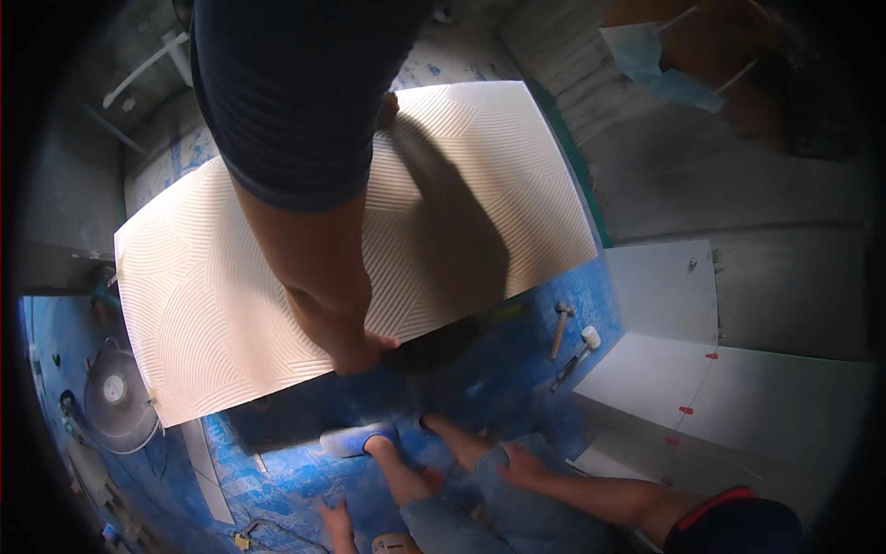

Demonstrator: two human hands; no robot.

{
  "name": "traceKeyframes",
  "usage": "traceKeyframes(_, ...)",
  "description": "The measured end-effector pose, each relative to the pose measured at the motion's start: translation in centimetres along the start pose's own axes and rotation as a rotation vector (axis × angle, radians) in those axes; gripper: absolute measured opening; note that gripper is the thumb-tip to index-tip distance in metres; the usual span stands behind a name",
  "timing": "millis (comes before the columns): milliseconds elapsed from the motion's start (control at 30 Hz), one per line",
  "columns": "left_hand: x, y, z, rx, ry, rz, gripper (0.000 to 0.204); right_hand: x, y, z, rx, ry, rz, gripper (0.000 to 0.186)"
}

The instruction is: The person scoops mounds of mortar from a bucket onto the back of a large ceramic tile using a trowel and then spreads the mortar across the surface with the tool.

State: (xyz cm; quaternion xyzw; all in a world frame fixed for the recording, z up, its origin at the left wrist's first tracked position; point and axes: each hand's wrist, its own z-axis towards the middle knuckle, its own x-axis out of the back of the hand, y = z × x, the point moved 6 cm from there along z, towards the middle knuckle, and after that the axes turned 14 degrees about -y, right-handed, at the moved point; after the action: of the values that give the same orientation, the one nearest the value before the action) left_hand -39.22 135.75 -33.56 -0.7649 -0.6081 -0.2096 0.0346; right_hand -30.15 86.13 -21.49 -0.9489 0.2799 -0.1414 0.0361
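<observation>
My left hand (338,519), low in the view, holds nothing, its fingers apart. My right hand (523,467) rests over my denim-covered knee, fingers loosely laid on it. Beyond my feet, a person in a dark sleeve leans across a large cream panel (305,305) with combed, arc-shaped ridges. That person's hand (365,353) grips its near edge, thumb on top. Another hand (389,106) shows in part at the far edge. The panel's near edge hangs over the floor, shadow beneath. Neither of my hands touches it. A blue slipper (355,440) is on my foot.
A wooden-handled hammer (559,331) and a white-headed mallet (580,352) lie on the blue floor covering (591,286). White boards (678,388) with red clips stand at the right. A round fan (114,390) is at the left. The person's masked head is at upper right.
</observation>
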Motion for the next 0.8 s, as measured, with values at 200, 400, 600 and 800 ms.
traceKeyframes(200,-5.2,23.9,0.7,-0.351,-0.109,-0.549,0.073,8.3,-3.1,1.5,0.037,0.022,0.187,0.063)
traceKeyframes(400,-2.0,32.7,2.2,-0.419,-0.059,-0.529,0.072,8.1,-2.5,2.9,0.031,0.003,0.16,0.055)
traceKeyframes(600,-0.5,31.5,4.8,-0.365,0.01,-0.402,0.06,6.1,-1.6,2.2,-0.017,-0.001,0.202,0.045)
traceKeyframes(800,-1.3,32.3,4.4,-0.366,-0.136,-0.618,0.05,5.1,0.0,3.8,-0.042,0.022,0.156,0.047)
